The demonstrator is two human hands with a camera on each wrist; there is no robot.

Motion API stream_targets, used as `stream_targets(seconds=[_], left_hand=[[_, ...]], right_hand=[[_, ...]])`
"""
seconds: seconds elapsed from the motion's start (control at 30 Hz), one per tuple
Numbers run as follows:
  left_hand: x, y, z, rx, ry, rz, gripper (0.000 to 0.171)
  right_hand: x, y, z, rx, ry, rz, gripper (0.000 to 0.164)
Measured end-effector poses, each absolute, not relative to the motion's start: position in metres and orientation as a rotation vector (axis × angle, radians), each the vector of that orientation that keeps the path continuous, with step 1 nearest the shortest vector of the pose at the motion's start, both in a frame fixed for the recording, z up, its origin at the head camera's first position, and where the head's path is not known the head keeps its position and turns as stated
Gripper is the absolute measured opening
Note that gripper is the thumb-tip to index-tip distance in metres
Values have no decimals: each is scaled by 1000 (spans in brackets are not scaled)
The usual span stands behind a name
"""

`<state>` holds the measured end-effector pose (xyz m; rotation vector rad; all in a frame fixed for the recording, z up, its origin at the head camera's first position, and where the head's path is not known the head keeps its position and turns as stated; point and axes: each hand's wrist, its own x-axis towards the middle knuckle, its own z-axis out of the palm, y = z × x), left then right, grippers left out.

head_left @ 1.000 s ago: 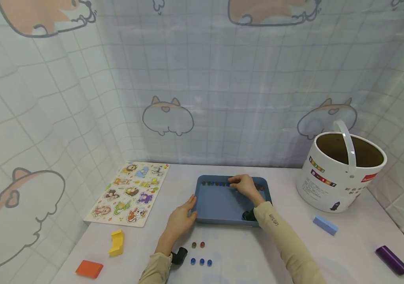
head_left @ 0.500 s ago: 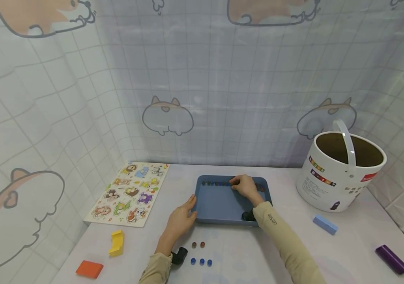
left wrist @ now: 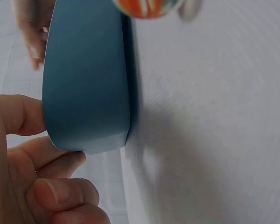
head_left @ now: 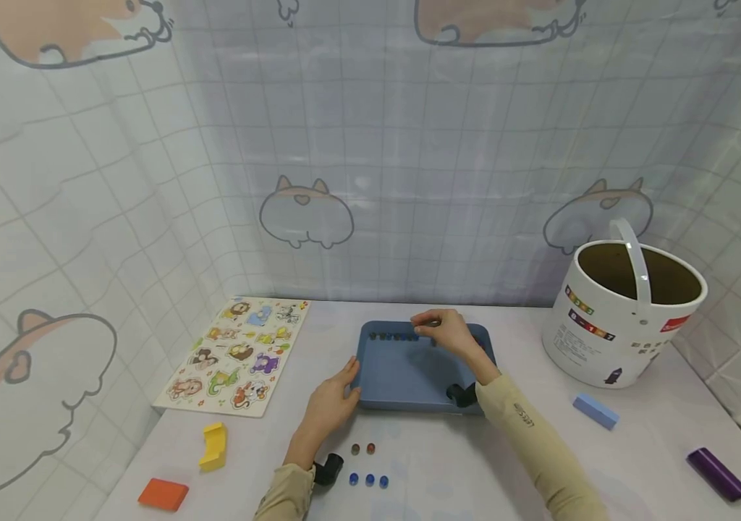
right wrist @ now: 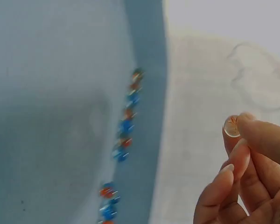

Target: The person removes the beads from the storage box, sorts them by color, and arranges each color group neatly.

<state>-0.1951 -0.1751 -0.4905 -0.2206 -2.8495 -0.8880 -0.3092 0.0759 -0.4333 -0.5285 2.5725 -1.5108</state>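
Right wrist: R hand (right wrist: pixel 260 173) pinches marble (right wrist: pixel 231 126); nr tray (right wrist: pixel 150 109)

Five tabletop marbles (head_left: pixel 369 480), one tray (head_left: pixel 396 376)

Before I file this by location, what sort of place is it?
Probably a tabletop play corner: pale gridded fabric backdrop, rectangular cream board with animal pictures, shallow blue-grey tray holding small glassy marbles.

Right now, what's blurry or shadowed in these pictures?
Right wrist view: the row of marbles in the tray is smeared, the pinched marble in the right hand crisper; left wrist view: the orange-streaked marble looks soft, a shadow dims the table; head view: faint shadow in front of the tray.
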Motion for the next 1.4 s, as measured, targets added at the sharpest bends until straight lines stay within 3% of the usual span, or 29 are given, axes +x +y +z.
stream_targets(seconds=[0.27, 0.67, 0.93, 1.4], left_hand=[[-196, -177, -491, -208, -2847, -884, 53], [-195, -177, -490, -219, -2837, -875, 53], [-197, -176, -492, -229, -2830, -873, 53], [-195, -175, -490, -228, -2852, -867, 54]], right_hand=[[-260, 70, -426, -746, 2328, -1569, 27], [-203, 52, -478, -778, 2017, -1566, 28], [-187, 42, -501, -853, 2138, -1419, 16], [-181, 40, -504, -870, 2195, -1372, 19]])
